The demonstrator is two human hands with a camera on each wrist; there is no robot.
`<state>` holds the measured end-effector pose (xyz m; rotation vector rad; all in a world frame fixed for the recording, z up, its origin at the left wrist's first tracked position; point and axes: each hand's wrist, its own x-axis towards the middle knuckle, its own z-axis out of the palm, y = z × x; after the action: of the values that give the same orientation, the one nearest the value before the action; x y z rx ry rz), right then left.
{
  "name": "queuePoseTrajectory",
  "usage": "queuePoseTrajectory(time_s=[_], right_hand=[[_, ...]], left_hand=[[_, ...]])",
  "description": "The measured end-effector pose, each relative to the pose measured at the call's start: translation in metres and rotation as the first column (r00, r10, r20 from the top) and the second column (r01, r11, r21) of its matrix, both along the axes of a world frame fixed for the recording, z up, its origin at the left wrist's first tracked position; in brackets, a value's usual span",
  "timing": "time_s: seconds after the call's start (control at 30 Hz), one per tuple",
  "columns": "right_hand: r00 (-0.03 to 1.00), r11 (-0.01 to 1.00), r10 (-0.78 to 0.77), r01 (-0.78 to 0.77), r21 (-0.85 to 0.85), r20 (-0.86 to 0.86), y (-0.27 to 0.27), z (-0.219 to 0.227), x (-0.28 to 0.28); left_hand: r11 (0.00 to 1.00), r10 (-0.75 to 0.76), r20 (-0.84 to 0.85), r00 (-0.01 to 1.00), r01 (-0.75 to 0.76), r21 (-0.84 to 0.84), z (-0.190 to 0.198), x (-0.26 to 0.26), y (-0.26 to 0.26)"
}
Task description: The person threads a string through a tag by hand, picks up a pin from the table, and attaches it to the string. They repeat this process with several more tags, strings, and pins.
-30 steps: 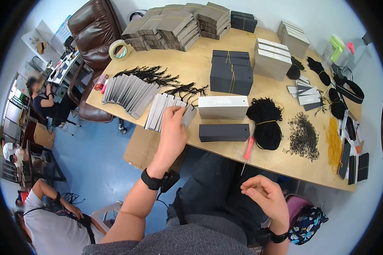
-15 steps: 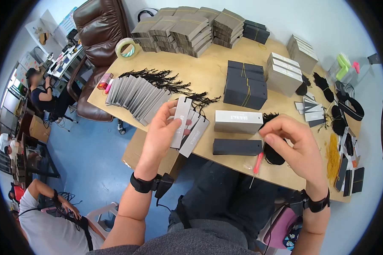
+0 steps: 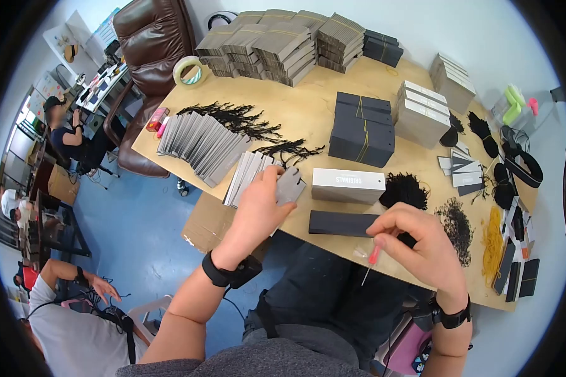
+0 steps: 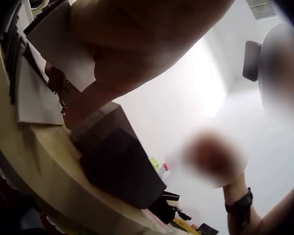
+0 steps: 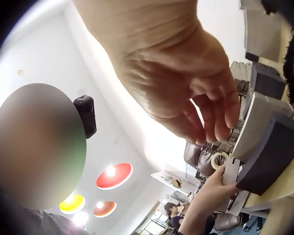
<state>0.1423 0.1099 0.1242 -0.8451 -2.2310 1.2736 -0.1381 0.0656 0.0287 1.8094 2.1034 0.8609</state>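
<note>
While the left hand [image 3: 258, 204] grips gray tags [image 3: 290, 185] near the table's [image 3: 277, 107] front edge, the right hand [image 3: 418, 245] hangs loosely curled, with nothing visible in it. Between them lies a dark block [image 3: 336, 224] — its far end partly hidden by the right fingers — with a pale block [image 3: 348, 187] behind. Black cords [image 3: 404, 190] and a red-handled tool [image 3: 374, 254] sit close by; more fanned tags [image 3: 201, 147] spread beyond the left hand.

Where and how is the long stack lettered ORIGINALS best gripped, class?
Grip this stack mid-length from above, thumb and fingers likely best on its two long sides: it is narrow, its lettered top faces up, and a gap separates it from the dark block.
</note>
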Motion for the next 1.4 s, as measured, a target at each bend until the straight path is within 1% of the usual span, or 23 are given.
queuePoseTrajectory(time_s=[0.03, 0.07, 0.1, 0.13, 0.2, 0.33, 0.43, 0.5, 0.63, 0.7, 0.73, 0.8, 0.83, 0.9, 1.0, 1.07, 1.13, 1.27, 1.33, 1.4], right_hand=[[1.000, 1.000, 0.007, -0.007, -0.026, 0.018, -0.003, 0.000, 0.003], [1.000, 0.998, 0.010, -0.011, 0.057, 0.028, -0.006, -0.003, 0.006], [1.000, 0.998, 0.009, -0.011, 0.057, 0.027, -0.009, -0.004, 0.008], [0.999, 0.999, 0.022, -0.023, 0.027, 0.032, -0.012, -0.005, 0.011], [0.999, 1.000, 0.030, -0.030, -0.004, 0.036, -0.019, -0.006, 0.015], [1.000, 1.000, 0.025, -0.025, -0.002, 0.009, -0.028, -0.011, 0.023], [0.999, 0.999, 0.042, -0.041, -0.011, 0.008, -0.035, -0.015, 0.027], [0.999, 0.999, 0.044, -0.044, -0.027, 0.009, -0.038, -0.016, 0.029], [0.998, 0.998, 0.060, -0.060, -0.010, 0.019, -0.043, -0.016, 0.029], [0.997, 0.997, 0.073, -0.073, -0.007, -0.015, -0.045, -0.017, 0.030], [0.998, 0.998, 0.068, -0.068, -0.006, -0.016, -0.046, -0.017, 0.031], [0.997, 0.997, 0.077, -0.077, -0.005, -0.009, -0.048, -0.018, 0.030], [0.997, 0.997, 0.081, -0.081, -0.005, -0.013, -0.048, -0.018, 0.029], [0.995, 0.995, 0.102, -0.102, 0.007, -0.009, -0.049, -0.019, 0.025], [0.991, 0.992, 0.125, -0.123, 0.034, -0.041, -0.050, -0.021, 0.018], [0.992, 0.993, 0.120, -0.119, 0.019, -0.048, -0.052, -0.023, 0.015], [0.991, 0.992, 0.123, -0.123, 0.004, -0.053, -0.053, -0.024, 0.014], [0.992, 0.992, 0.123, -0.123, -0.007, -0.035, -0.055, -0.028, 0.015], [0.993, 0.993, 0.117, -0.117, -0.007, -0.025, -0.056, -0.028, 0.015], [0.994, 0.993, 0.108, -0.109, -0.051, -0.028, -0.058, -0.026, 0.013]], left_hand=[[1.000, -0.001, -0.002, 1.000, 0.001, -0.003, -0.005, 0.004, -0.001], [0.998, 0.039, -0.067, 0.997, -0.042, -0.044, -0.007, 0.009, -0.001], [0.993, 0.076, -0.133, 0.988, -0.088, -0.080, -0.009, 0.013, -0.001], [0.993, 0.075, -0.136, 0.988, -0.087, -0.080, -0.010, 0.015, 0.000], [0.985, 0.099, -0.208, 0.973, -0.125, -0.117, -0.011, 0.015, 0.003], [0.979, 0.119, -0.226, 0.967, -0.153, -0.137, -0.014, 0.012, 0.008], [0.983, 0.137, -0.237, 0.962, -0.162, -0.089, -0.015, 0.012, 0.008], [0.958, 0.142, -0.328, 0.934, -0.212, -0.190, -0.010, 0.019, 0.009], [0.953, 0.142, -0.395, 0.908, -0.233, -0.194, -0.011, 0.019, 0.014], [0.964, 0.202, -0.337, 0.920, -0.248, -0.099, -0.001, 0.014, 0.014], [0.965, 0.198, -0.337, 0.920, -0.244, -0.098, 0.005, 0.008, 0.012], [0.992, 0.112, -0.137, 0.984, -0.118, -0.038, 0.019, -0.009, 0.006], [0.992, 0.116, -0.141, 0.983, -0.122, -0.038, 0.023, -0.015, 0.005], [0.995, 0.066, -0.129, 0.989, -0.074, -0.059, 0.029, -0.023, 0.005], [0.993, 0.055, -0.115, 0.992, -0.066, -0.096, 0.021, -0.033, 0.007], [0.992, 0.040, -0.108, 0.993, -0.052, -0.112, 0.020, -0.037, 0.007], [0.990, 0.045, -0.023, 0.999, -0.048, -0.130, 0.025, -0.036, 0.003], [0.991, 0.030, -0.012, 0.999, -0.031, -0.132, 0.018, -0.043, 0.000], [0.997, 0.015, 0.050, 0.999, -0.011, -0.076, 0.018, -0.040, -0.003], [0.996, 0.018, 0.056, 0.998, -0.013, -0.085, 0.018, -0.038, -0.005]])
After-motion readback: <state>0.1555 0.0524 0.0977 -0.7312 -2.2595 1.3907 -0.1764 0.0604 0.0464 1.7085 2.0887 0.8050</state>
